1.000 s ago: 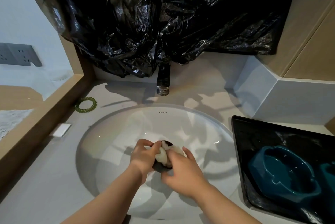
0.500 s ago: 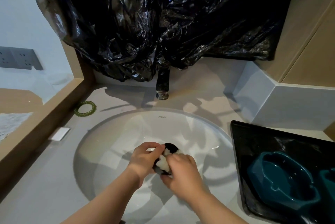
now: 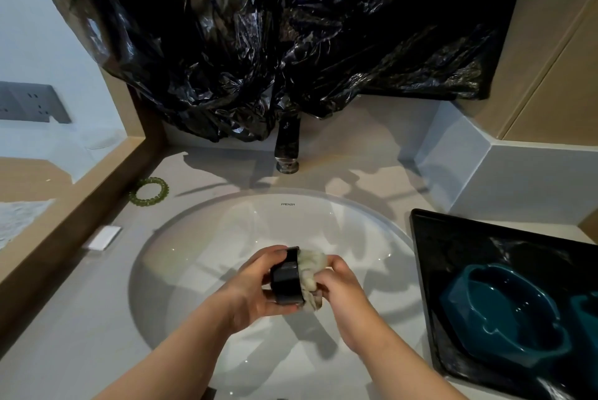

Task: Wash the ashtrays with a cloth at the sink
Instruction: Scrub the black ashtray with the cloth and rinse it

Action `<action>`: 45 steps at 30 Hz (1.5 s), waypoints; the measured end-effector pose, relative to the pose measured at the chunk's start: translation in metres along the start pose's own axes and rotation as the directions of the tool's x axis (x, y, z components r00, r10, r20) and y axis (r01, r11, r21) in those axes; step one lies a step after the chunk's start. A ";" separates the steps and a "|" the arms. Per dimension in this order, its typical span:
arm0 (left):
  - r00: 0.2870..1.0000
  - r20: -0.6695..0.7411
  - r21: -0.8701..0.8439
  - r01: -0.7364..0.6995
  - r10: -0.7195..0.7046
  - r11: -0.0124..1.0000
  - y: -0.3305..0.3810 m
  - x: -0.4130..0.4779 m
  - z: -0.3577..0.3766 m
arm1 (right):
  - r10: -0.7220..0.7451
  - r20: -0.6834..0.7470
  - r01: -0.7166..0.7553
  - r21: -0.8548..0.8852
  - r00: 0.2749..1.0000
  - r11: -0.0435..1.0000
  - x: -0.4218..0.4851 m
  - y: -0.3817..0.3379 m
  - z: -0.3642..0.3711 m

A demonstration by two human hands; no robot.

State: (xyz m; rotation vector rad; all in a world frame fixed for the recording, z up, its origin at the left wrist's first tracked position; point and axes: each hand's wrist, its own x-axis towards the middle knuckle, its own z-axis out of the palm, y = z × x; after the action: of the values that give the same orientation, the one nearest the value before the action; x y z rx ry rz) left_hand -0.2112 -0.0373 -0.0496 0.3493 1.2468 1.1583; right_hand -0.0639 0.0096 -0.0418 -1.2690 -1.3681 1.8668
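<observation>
Fingers of the left hand (image 3: 252, 289) curl over the top edge of the black ashtray (image 3: 286, 281), thumb beneath, gripping it tipped on its side above the sink (image 3: 200, 238). Fingers of the right hand (image 3: 344, 291) bunch round a pale cloth (image 3: 310, 265), pressing it against the ashtray's open face. Both forearms reach in from below, wrists angled inward. A teal ashtray (image 3: 504, 306) lies in the tray (image 3: 453, 238) on the right.

Bare left grip (image 3: 255, 286) on a bare left forearm (image 3: 181, 357), bare right grip (image 3: 346, 289) on a bare right forearm (image 3: 398, 364).
</observation>
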 end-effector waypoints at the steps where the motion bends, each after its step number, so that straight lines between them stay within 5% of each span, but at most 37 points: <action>1: 1.000 0.005 0.014 -0.001 0.001 1.000 -0.001 0.000 0.000 | -0.023 -0.009 0.023 -0.045 1.000 0.999 0.000 0.002 -0.001; 7: 0.991 0.053 0.153 0.116 -0.125 0.981 -0.005 -0.002 0.005 | -0.106 0.145 0.144 -0.280 0.984 0.949 -0.005 0.003 -0.002; 10: 0.988 0.064 0.141 0.133 -0.143 0.981 -0.005 -0.003 0.014 | -0.226 -0.009 0.207 -0.369 0.974 0.906 -0.006 0.005 0.004; 13: 0.994 0.113 0.139 -0.020 0.004 0.990 -0.009 -0.005 0.023 | -0.378 -0.211 0.237 -0.491 0.901 0.838 -0.007 0.006 0.006; 17: 0.965 0.082 0.336 -0.261 0.248 0.905 -0.016 -0.007 0.027 | -0.126 -0.268 0.053 -0.264 0.955 0.963 -0.003 0.005 0.004; 20: 0.954 0.107 0.421 -0.299 0.281 0.856 -0.018 -0.007 0.024 | 0.022 -0.023 -0.027 -0.278 0.999 0.960 -0.005 -0.001 -0.005; 23: 0.965 0.099 0.301 -0.262 0.243 0.917 -0.012 -0.006 0.018 | 0.006 0.114 0.010 -0.134 0.993 0.991 -0.005 -0.001 -0.012; 28: 0.990 0.059 0.164 -0.138 0.130 0.977 -0.011 -0.004 0.021 | -0.048 -0.053 0.051 0.038 0.997 0.998 0.000 0.004 -0.005; 32: 0.988 0.016 0.152 -0.151 0.151 0.977 -0.018 -0.004 0.029 | -0.199 -0.273 0.138 -0.228 0.941 0.964 -0.001 0.005 -0.001; 35: 0.973 0.024 0.214 -0.230 0.230 0.949 -0.016 -0.005 0.025 | -0.322 -0.200 0.166 -0.551 0.925 0.818 -0.001 0.006 0.001; 37: 0.965 0.063 0.307 -0.260 0.253 0.915 -0.016 -0.005 0.019 | -0.234 -0.094 0.134 -0.595 0.968 0.792 -0.001 0.006 0.000; 41: 0.959 0.130 0.394 -0.282 0.250 0.875 -0.014 -0.007 0.015 | 0.022 0.085 0.012 -0.381 0.996 0.924 -0.006 0.002 -0.010; 45: 0.973 0.123 0.298 -0.222 0.194 0.928 -0.007 -0.009 0.015 | 0.094 0.137 -0.087 -0.058 0.986 0.995 -0.006 0.000 -0.016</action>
State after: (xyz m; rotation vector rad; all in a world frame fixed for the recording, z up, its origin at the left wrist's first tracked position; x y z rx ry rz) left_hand -0.1937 -0.0423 -0.0450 0.7783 1.3356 1.1097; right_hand -0.0470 0.0122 -0.0405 -1.2654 -1.4609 2.0273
